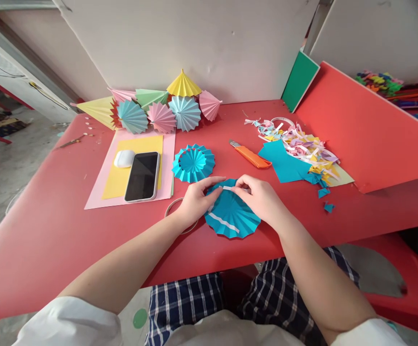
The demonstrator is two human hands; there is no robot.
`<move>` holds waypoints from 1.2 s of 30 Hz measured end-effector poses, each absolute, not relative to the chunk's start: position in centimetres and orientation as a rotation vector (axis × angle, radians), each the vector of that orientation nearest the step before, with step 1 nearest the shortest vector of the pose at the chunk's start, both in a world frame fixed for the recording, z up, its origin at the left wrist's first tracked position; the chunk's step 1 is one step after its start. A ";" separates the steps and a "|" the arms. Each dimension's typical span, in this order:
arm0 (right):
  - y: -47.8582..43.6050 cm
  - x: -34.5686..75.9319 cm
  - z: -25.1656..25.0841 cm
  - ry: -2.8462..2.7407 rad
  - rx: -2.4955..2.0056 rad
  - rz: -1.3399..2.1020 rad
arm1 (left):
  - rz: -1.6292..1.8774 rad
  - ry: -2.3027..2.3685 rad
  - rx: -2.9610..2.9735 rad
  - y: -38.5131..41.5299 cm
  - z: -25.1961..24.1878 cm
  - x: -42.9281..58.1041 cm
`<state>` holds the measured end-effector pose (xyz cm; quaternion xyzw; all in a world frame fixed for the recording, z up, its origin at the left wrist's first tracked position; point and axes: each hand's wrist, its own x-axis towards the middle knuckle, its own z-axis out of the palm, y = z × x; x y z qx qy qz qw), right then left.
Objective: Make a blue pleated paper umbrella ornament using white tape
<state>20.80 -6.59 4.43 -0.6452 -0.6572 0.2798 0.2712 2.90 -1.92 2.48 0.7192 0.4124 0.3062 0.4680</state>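
Observation:
A blue pleated paper disc [239, 216] lies spread on the table between my hands. One white strip [225, 224], which looks like paper or tape, runs across its lower left part. A second white strip [227, 188] lies near its upper edge, between my fingertips. My left hand [202, 196] is closed at the disc's upper left, thumb by the strip's left end. My right hand [257, 193] pinches the strip's other end over the upper right; its lower fingers are curled away. Partly under my left wrist is a roll of tape [172, 207]. Beyond my hands sits another blue pleated rosette [194, 162].
An orange box cutter [252, 156] lies with its blade end pointing away, beside blue paper [284, 161] and colourful scraps [308, 144]. A phone [142, 176] and white case [124, 158] rest on coloured sheets [100, 192]. Pleated paper umbrellas [161, 117] line the back. Red board [367, 129] leans right.

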 end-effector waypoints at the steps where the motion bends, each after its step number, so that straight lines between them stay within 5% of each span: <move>1: -6.6 20.8 4.4 -1.773 -1.745 0.750 | 0.742 1.014 1.759 -1.9 2.5 2.9; 36: -6.6 20.1 4.5 -1.826 -1.835 0.598 | 0.757 1.019 1.697 -2.1 2.7 3.0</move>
